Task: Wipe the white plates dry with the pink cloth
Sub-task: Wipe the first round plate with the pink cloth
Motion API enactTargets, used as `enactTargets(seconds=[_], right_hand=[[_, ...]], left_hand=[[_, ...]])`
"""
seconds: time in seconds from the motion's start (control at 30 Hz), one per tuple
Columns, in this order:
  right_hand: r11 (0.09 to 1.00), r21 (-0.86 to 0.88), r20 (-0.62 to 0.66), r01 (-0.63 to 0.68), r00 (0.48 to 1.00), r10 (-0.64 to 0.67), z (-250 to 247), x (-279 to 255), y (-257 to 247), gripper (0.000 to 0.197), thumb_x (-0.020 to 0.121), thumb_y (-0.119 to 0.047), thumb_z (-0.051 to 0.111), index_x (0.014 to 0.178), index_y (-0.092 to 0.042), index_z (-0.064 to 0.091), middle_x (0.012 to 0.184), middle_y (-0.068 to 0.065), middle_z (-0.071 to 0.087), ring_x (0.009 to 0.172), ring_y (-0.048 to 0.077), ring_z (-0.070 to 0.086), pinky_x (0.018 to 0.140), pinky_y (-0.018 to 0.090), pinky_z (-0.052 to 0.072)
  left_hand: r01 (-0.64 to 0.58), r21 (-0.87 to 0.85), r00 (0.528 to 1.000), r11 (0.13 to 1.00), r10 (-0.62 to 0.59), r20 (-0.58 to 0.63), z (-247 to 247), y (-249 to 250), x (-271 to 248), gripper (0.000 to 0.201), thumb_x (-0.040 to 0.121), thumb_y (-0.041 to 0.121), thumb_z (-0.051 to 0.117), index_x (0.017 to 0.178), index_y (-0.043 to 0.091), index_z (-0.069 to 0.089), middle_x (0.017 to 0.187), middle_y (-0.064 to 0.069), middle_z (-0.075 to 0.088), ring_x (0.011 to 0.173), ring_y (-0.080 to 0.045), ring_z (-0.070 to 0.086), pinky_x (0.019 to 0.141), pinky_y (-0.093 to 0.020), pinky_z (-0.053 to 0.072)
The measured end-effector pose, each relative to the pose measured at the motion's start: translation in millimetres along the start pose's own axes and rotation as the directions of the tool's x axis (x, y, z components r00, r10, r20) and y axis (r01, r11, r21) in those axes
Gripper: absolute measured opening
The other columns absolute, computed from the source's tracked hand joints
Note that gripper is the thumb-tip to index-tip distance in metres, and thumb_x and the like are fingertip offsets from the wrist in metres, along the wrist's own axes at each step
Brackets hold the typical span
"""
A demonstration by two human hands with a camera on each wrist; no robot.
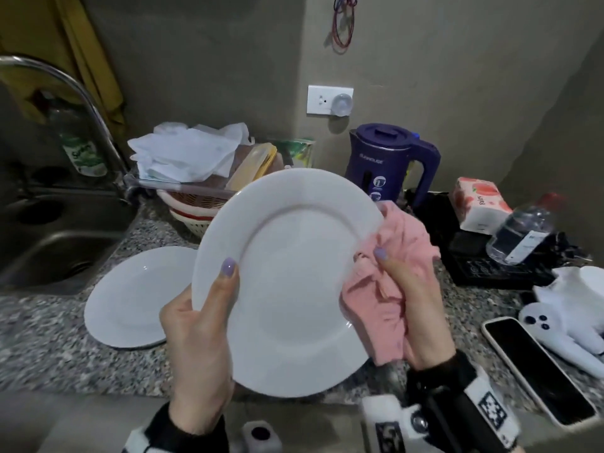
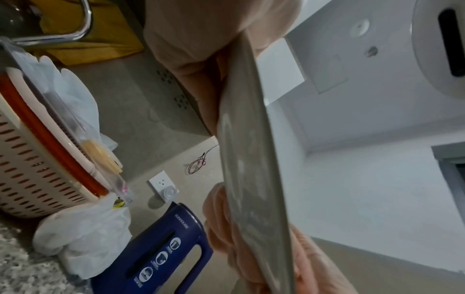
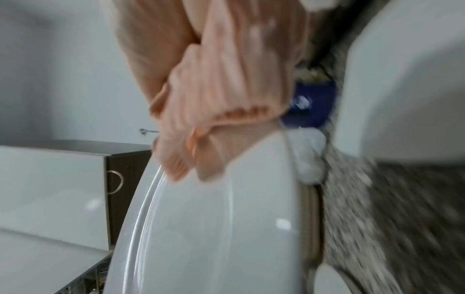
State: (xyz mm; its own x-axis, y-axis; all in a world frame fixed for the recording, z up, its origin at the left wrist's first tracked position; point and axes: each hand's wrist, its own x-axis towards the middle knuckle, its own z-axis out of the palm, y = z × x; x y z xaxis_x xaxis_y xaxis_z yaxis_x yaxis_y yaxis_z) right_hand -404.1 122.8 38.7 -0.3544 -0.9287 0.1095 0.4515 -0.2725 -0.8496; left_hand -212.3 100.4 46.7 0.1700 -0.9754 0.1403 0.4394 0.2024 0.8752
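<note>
Here, right hand (image 1: 415, 308) around pink cloth (image 1: 389, 276)

Probably a home kitchen: sink (image 1: 49, 243), granite counter (image 1: 49, 335), kettle (image 1: 389, 161).

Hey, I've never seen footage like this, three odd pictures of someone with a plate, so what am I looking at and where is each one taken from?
There is no machine here, only a person wearing three cameras. The big clear picture comes from a camera on the head, looking down at a kitchen counter. The other two come from cameras strapped to the wrists, so they look along the hands and appear tilted and blurry.

The left hand grips a white plate by its rim, held up and tilted. The right hand holds a pink cloth bunched against the plate's right edge, folded over both sides as the left wrist picture shows.

A second white plate lies flat on the counter beside the sink. Further back stand a blue kettle and a basket, with a phone and a water bottle at the right.
</note>
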Motion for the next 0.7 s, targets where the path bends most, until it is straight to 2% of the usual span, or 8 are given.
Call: enactTargets(seconds=[0.1,0.17,0.23,0.37,0.47,0.57,0.63,0.7], right_hand=[[0.957,0.256,-0.135,-0.133,0.976,0.172,4,-28,52,0.052,0.083,-0.016,0.070,0.131,-0.004,0.054,0.128,0.022,0.060,0.119,0.035,0.057,0.107,0.055,0.037],[0.907,0.394,-0.241,-0.151,0.935,0.261,12,-38,73,0.078,0.065,-0.021,0.084,0.135,-0.010,0.051,0.128,0.017,0.061,0.118,0.032,0.059,0.107,0.055,0.037],[0.896,0.434,-0.284,-0.097,0.929,0.238,13,-38,73,0.085,0.060,-0.019,0.087,0.136,-0.010,0.050,0.129,0.017,0.060,0.116,0.031,0.060,0.102,0.051,0.043],[0.959,0.281,-0.221,-0.037,0.970,0.103,-8,-18,30,0.049,0.074,-0.002,0.072,0.121,0.006,0.058,0.108,0.021,0.068,0.090,0.026,0.070,0.075,0.033,0.057],[0.999,0.044,-0.163,-0.004,0.987,0.012,-9,-10,-5,0.026,0.080,0.006,0.060,0.106,0.008,0.063,0.088,0.018,0.073,0.073,0.023,0.072,0.064,0.028,0.057],[0.992,-0.119,-0.117,0.043,0.991,-0.057,-4,-3,-18,0.035,0.082,0.012,0.059,0.117,0.007,0.058,0.099,0.022,0.071,0.088,0.033,0.070,0.073,0.039,0.059],[0.990,-0.059,-0.150,0.128,0.979,-0.136,1,0,-14,0.047,0.081,0.009,0.064,0.126,0.008,0.050,0.113,0.028,0.065,0.104,0.043,0.063,0.089,0.053,0.053],[0.982,0.043,-0.247,0.182,0.955,-0.166,7,-7,-1,0.055,0.082,0.004,0.066,0.131,0.010,0.043,0.120,0.030,0.060,0.113,0.046,0.057,0.095,0.054,0.049]], left_hand=[[-0.049,-0.066,0.995,0.997,0.043,-0.093,11,-7,-3,0.019,0.083,0.024,0.060,0.087,0.020,0.078,0.091,0.008,0.076,0.087,-0.010,0.071,0.074,-0.027,0.057],[-0.083,-0.104,0.986,0.991,0.067,-0.150,19,-16,-5,0.022,0.082,0.024,0.059,0.100,0.017,0.071,0.095,0.011,0.076,0.089,-0.006,0.071,0.073,-0.020,0.055],[-0.096,-0.082,0.988,0.992,0.085,-0.132,22,-24,-11,0.030,0.080,0.026,0.059,0.108,0.016,0.067,0.100,0.017,0.074,0.094,-0.004,0.070,0.074,-0.016,0.054],[-0.073,0.120,0.989,0.990,0.056,0.138,5,-19,-2,0.037,0.086,0.036,0.071,0.117,0.017,0.062,0.104,0.018,0.073,0.102,-0.004,0.068,0.076,-0.011,0.050],[-0.077,0.164,0.955,0.984,0.026,0.294,-7,0,23,0.037,0.088,0.047,0.058,0.117,0.026,0.063,0.111,0.014,0.072,0.102,-0.001,0.066,0.078,-0.014,0.051],[-0.120,0.233,0.984,0.965,0.085,0.157,-5,-2,27,0.022,0.094,0.032,0.049,0.107,0.029,0.067,0.097,0.021,0.074,0.089,0.005,0.067,0.071,-0.012,0.051],[-0.136,0.185,0.991,0.973,0.134,0.024,0,-9,19,0.020,0.093,0.031,0.051,0.105,0.027,0.067,0.095,0.020,0.074,0.089,0.003,0.068,0.074,-0.014,0.052],[-0.122,0.115,0.989,0.986,0.130,-0.069,6,-15,11,0.025,0.093,0.033,0.053,0.111,0.022,0.067,0.101,0.016,0.074,0.097,-0.003,0.068,0.081,-0.019,0.054]])
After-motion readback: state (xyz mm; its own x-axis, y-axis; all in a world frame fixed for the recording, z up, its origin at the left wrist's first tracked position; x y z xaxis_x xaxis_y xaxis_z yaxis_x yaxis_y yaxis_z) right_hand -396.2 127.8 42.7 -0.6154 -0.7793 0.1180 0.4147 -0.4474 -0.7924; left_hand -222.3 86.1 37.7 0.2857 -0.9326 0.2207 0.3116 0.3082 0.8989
